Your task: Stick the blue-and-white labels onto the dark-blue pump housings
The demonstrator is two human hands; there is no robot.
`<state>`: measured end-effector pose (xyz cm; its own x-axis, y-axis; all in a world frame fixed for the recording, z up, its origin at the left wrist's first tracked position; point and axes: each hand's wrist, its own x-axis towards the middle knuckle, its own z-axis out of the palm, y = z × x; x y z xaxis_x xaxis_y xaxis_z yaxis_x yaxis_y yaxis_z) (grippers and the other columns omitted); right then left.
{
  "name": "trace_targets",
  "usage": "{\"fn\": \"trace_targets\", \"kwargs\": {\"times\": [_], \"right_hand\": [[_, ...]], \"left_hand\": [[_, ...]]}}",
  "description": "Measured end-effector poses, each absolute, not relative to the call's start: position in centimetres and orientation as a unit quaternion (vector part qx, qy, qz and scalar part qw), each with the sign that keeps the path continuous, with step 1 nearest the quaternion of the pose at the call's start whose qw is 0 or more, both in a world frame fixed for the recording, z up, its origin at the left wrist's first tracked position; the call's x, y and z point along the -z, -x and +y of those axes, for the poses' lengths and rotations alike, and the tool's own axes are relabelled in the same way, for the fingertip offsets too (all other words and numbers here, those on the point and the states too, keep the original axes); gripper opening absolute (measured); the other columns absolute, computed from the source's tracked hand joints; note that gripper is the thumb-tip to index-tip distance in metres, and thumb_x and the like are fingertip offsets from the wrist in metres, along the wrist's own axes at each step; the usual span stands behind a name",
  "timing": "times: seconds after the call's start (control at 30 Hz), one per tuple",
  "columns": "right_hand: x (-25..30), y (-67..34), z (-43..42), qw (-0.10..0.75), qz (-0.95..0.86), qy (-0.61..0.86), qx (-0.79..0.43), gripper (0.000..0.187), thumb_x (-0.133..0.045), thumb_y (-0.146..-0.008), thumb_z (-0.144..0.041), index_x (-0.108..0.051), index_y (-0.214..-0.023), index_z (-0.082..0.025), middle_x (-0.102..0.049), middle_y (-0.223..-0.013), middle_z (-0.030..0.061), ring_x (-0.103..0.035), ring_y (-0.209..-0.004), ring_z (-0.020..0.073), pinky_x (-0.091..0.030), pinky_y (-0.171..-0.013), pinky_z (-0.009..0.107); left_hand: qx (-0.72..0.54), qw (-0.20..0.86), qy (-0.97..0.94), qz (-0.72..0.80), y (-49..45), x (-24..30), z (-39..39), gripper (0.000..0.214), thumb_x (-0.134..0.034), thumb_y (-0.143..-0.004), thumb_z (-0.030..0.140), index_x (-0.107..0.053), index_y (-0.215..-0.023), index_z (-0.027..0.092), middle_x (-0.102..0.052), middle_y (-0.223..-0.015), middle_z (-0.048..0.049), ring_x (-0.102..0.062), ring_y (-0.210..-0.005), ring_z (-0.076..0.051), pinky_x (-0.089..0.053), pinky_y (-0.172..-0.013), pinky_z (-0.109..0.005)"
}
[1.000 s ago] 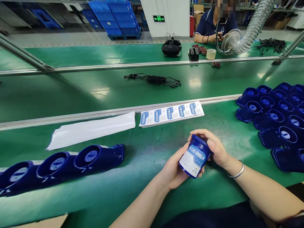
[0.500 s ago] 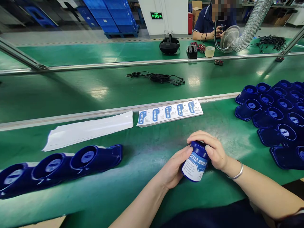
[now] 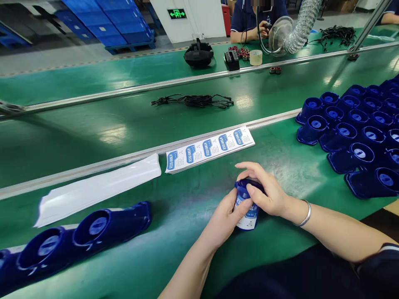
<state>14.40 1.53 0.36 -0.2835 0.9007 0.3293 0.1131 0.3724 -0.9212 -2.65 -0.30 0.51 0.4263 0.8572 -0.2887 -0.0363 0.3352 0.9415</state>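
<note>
Both hands hold a dark blue plastic housing (image 3: 246,211) with a white and blue label on its side, low over the green table near its front edge. My left hand (image 3: 225,216) cups it from the left and below. My right hand (image 3: 264,192) lies over its top and right side, thumb pressed on the label; a silver bangle sits on that wrist. A strip of label sheets (image 3: 209,148) lies just beyond the hands, beside a white backing sheet (image 3: 96,187) further left.
Labelled blue housings (image 3: 93,228) lie in a row at the left front. Many unlabelled blue housings (image 3: 352,133) crowd the right side. Black cables (image 3: 193,100) rest on the conveyor belt. Across it, a person sits by a ribbed duct (image 3: 299,25), with tape roll (image 3: 256,57).
The housing has been turned in my hands, and my right hand now covers more of its label. The view has swung and tilted, shifting everything leftward.
</note>
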Motion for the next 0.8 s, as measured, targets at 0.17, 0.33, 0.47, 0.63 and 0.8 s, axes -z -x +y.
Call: {"fn": "trace_targets", "kwargs": {"times": [0.17, 0.33, 0.47, 0.63, 0.8], "right_hand": [[-0.2, -14.1, 1.5, 0.441, -0.69, 0.415, -0.397, 0.053, -0.051, -0.089, -0.028, -0.042, -0.141, -0.022, -0.068, -0.106, 0.0075, -0.064, -0.099, 0.025, -0.052, -0.091, 0.042], [-0.3, -13.9, 1.4, 0.434, -0.694, 0.421, -0.392, 0.06, -0.054, -0.086, -0.03, -0.039, -0.144, -0.021, -0.068, -0.105, 0.0071, -0.064, -0.097, 0.0252, -0.053, -0.089, 0.044], [-0.4, -14.4, 1.9, 0.442, -0.661, 0.416, -0.441, 0.061, -0.057, -0.088, -0.031, -0.038, -0.145, -0.02, -0.069, -0.103, 0.0059, -0.066, -0.094, 0.0239, -0.052, -0.089, 0.043], [0.2, -15.2, 2.6, 0.498, -0.608, 0.342, -0.515, 0.054, -0.054, -0.096, -0.039, -0.037, -0.145, -0.023, -0.067, -0.109, 0.0065, -0.065, -0.096, 0.0225, -0.053, -0.081, 0.037], [0.6, -15.2, 2.6, 0.505, -0.6, 0.346, -0.515, 0.053, -0.055, -0.096, -0.037, -0.039, -0.144, -0.023, -0.068, -0.107, 0.0062, -0.065, -0.092, 0.022, -0.052, -0.079, 0.037]], "left_hand": [[-0.291, 0.576, -0.566, 0.513, 2.0, -0.9, -0.3, 0.038, -0.076, -0.081, 0.04, -0.068, -0.112, 0.019, -0.073, -0.102, -0.0082, -0.066, -0.093, -0.027, -0.051, -0.079, -0.034], [-0.242, 0.545, -0.567, 0.568, 1.3, -1.6, -0.6, 0.039, -0.077, -0.074, 0.029, -0.064, -0.11, 0.018, -0.071, -0.095, -0.0059, -0.066, -0.082, -0.024, -0.049, -0.067, -0.03], [-0.288, 0.658, -0.482, 0.502, 1.9, -1.5, -0.1, 0.048, -0.08, -0.077, 0.044, -0.067, -0.114, 0.016, -0.073, -0.105, -0.0093, -0.066, -0.094, -0.026, -0.05, -0.076, -0.032], [-0.362, 0.775, -0.297, 0.424, 2.4, -0.6, 0.4, 0.045, -0.071, -0.087, 0.053, -0.074, -0.112, 0.015, -0.074, -0.109, -0.011, -0.065, -0.104, -0.026, -0.05, -0.086, -0.032], [-0.379, 0.778, -0.262, 0.427, 2.0, 0.0, 0.1, 0.041, -0.077, -0.083, 0.049, -0.075, -0.111, 0.019, -0.074, -0.107, -0.0078, -0.065, -0.1, -0.022, -0.05, -0.083, -0.028]]}}
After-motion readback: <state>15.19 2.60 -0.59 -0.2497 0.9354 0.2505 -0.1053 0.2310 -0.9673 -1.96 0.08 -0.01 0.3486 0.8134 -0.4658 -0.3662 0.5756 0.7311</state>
